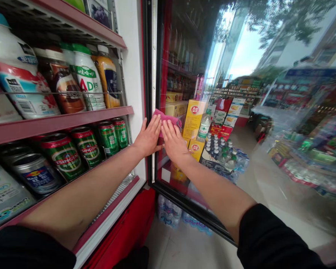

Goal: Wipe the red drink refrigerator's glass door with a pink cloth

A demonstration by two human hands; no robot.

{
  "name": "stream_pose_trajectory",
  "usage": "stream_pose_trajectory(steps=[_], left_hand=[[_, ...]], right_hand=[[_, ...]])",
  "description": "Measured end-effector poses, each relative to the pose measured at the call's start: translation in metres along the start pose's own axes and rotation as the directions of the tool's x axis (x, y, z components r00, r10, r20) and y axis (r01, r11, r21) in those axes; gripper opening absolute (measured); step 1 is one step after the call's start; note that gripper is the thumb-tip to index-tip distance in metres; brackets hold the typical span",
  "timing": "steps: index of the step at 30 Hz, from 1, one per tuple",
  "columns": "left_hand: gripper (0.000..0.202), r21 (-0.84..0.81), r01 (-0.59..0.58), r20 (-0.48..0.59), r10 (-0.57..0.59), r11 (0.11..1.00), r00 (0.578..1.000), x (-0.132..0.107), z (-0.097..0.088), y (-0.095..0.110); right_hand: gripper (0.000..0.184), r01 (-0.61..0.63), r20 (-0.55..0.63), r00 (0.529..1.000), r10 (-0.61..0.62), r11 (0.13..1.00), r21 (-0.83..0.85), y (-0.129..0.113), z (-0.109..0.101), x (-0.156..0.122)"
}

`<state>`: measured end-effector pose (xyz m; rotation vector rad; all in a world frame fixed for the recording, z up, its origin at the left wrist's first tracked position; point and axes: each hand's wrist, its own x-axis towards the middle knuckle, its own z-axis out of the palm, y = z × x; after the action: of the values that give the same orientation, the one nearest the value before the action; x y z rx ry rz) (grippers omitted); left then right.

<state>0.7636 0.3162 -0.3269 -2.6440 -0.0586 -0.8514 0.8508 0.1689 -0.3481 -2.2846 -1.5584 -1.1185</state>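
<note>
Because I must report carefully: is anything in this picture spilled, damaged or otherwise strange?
Nothing clearly stands out. The cans and drink bottles line the shelves, with no visible spill. The left hand and right hand press a pink cloth against the open glass door.

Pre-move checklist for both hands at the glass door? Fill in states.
1. Left hand on the pink cloth: ok, touching it.
2. Right hand on the cloth: ok.
3. Cloth gripped: not ok, fingers lie flat over it.
4. Glass door open: ok.
5. Left forearm clear of the cans: cannot tell, it crosses in front.
6. Shelf bottles behind the wire rail: ok.
</note>
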Motion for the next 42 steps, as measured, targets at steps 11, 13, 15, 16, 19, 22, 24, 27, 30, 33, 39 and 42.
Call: stream_pose_trajectory(steps=[11, 13, 15, 16, 19, 22, 24, 27, 30, 33, 39, 42], left_hand=[[0.112, -0.131, 0.039, -0.035, -0.044, 0.991, 0.998, -0.015, 0.022, 0.015], [0.108, -0.168, 0.048, -0.049, -0.057, 0.985, 0.997, -0.019, 0.028, 0.019], [0.103, -0.209, 0.064, -0.071, -0.081, 0.976, 0.994, -0.023, 0.032, 0.023], [0.101, -0.236, 0.072, -0.088, -0.096, 0.969, 0.992, -0.024, 0.033, 0.025], [0.089, -0.331, 0.093, -0.146, -0.149, 0.939, 0.978, -0.022, 0.029, 0.029], [0.07, -0.434, 0.138, -0.22, -0.253, 0.89, 0.942, -0.012, 0.024, 0.036], [0.058, -0.507, 0.176, -0.268, -0.348, 0.844, 0.898, -0.003, 0.025, 0.045], [0.06, -0.614, 0.215, -0.32, -0.488, 0.76, 0.812, 0.01, 0.034, 0.063], [0.069, -0.701, 0.232, -0.342, -0.604, 0.674, 0.72, 0.019, 0.046, 0.082], [0.077, -0.756, 0.236, -0.329, -0.667, 0.61, 0.669, 0.027, 0.052, 0.094], [0.075, -0.781, 0.306, -0.258, -0.727, 0.545, 0.637, 0.045, 0.049, 0.122], [0.074, -0.766, 0.34, -0.243, -0.736, 0.545, 0.632, 0.048, 0.043, 0.158]], right_hand=[[0.087, -0.039, -0.047, 0.998, 0.052, 0.971, 0.236, -0.012, 0.028, -0.02], [0.084, -0.046, -0.021, 0.998, 0.053, 0.969, 0.244, -0.014, 0.03, -0.025], [0.08, -0.036, 0.0, 0.999, 0.037, 0.971, 0.235, -0.012, 0.029, -0.028], [0.078, -0.027, 0.004, 1.0, 0.027, 0.973, 0.228, -0.01, 0.028, -0.029], [0.074, 0.031, -0.002, 0.999, -0.032, 0.976, 0.215, -0.001, 0.014, -0.029], [0.061, 0.098, -0.008, 0.995, -0.098, 0.966, 0.24, 0.004, -0.01, -0.044], [0.05, 0.068, -0.024, 0.998, -0.063, 0.96, 0.273, 0.001, -0.029, -0.07], [0.044, -0.034, -0.081, 0.995, 0.062, 0.95, 0.31, -0.005, -0.056, -0.125], [0.053, -0.113, -0.112, 0.983, 0.148, 0.956, 0.269, 0.003, -0.077, -0.167], [0.059, -0.153, -0.149, 0.971, 0.186, 0.965, 0.211, 0.03, -0.099, -0.174], [0.053, -0.209, -0.3, 0.914, 0.274, 0.95, 0.231, 0.069, -0.127, -0.178], [0.051, -0.198, -0.314, 0.907, 0.282, 0.941, 0.274, 0.064, -0.124, -0.196]])
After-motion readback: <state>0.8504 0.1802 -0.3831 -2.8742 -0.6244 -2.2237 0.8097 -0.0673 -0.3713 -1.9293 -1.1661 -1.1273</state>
